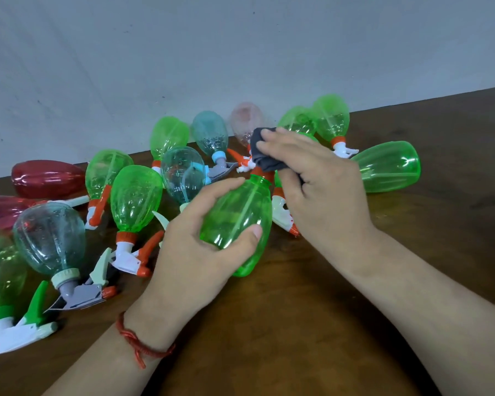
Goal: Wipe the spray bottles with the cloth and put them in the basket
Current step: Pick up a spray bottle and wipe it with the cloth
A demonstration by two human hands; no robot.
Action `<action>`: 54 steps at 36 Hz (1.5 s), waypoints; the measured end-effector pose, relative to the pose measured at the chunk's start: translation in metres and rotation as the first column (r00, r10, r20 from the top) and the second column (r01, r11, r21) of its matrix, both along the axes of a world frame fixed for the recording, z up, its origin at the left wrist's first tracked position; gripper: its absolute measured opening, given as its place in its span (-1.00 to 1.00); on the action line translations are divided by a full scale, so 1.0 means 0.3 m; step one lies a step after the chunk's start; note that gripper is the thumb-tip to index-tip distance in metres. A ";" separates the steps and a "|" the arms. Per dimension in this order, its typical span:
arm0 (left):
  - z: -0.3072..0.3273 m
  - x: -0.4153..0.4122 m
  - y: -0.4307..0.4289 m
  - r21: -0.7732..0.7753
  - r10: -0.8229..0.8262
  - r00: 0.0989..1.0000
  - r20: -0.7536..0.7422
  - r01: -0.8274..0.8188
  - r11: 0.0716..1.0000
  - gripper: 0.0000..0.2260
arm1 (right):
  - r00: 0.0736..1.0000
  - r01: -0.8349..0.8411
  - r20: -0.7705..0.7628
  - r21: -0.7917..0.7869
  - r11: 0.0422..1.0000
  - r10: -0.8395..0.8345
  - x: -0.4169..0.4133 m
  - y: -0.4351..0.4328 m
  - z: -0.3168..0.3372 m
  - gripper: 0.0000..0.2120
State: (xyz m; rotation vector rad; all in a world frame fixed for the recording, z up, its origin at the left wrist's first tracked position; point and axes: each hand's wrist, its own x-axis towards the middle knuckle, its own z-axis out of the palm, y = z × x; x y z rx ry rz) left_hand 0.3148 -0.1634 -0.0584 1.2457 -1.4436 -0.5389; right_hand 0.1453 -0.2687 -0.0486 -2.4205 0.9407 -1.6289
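While you had the green spray bottle (235, 221) out in front of you over the brown desk (340, 324), your left hand (195, 250) was wrapped round its belly; fingers (217, 190) curled over the far side, thumb pressed on the near side, so a proper full grip; the bottle pointed away from you, base toward you, orange collar at the far end; couldn't tell if the base touched the desk or not. Your right hand (320, 190) was up at the neck, fingers (280, 138) bent round a dark grey cloth (265, 160) and pinching it onto the sprayer head; the cloth was bunched up and hid most of the head, only a bit of white and orange poked out on its left.

The other spray bottles (136, 195) lay scattered on their sides on the desk, to your left and behind the held one, right up to the grey wall (183, 52); mostly green, a few teal see-through ones (49, 238), two dark red ones (47, 178) at the far left, a pale pink one (246, 121) just behind the cloth; one fat green bottle (389, 167) lay on its side just beyond your right hand. You had a red string bracelet (137, 344) on the left wrist.
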 end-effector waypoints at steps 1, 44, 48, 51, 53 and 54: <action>-0.001 -0.008 0.002 -0.004 0.010 1.000 0.005 -0.010 1.000 -0.54 | 0.999 -0.029 -0.020 -0.002 1.000 0.029 0.005 0.008 0.001 -0.59; -0.003 0.062 -0.025 -0.114 0.166 0.976 -0.140 -0.183 0.977 -0.58 | 0.885 -0.246 0.455 0.291 0.924 0.092 -0.032 0.004 0.017 -0.58; 0.001 0.058 -0.018 -0.126 0.139 0.989 -0.051 -0.144 0.982 -0.58 | 0.860 -0.261 0.505 0.309 0.914 0.075 -0.030 -0.012 0.011 -0.63; -0.004 0.055 -0.020 -0.116 0.113 0.993 -0.046 -0.117 0.986 -0.59 | 0.875 -0.328 0.462 0.350 0.878 0.143 -0.012 0.000 -0.012 -0.64; -0.006 0.058 -0.023 -0.102 0.110 0.985 -0.129 -0.123 0.987 -0.59 | 0.876 -0.362 0.451 0.386 0.849 0.169 -0.003 0.007 -0.023 -0.63; -0.005 0.060 -0.023 -0.099 0.112 0.980 -0.165 -0.129 0.987 -0.59 | 0.875 -0.375 0.449 0.399 0.837 0.178 0.000 0.011 -0.025 -0.63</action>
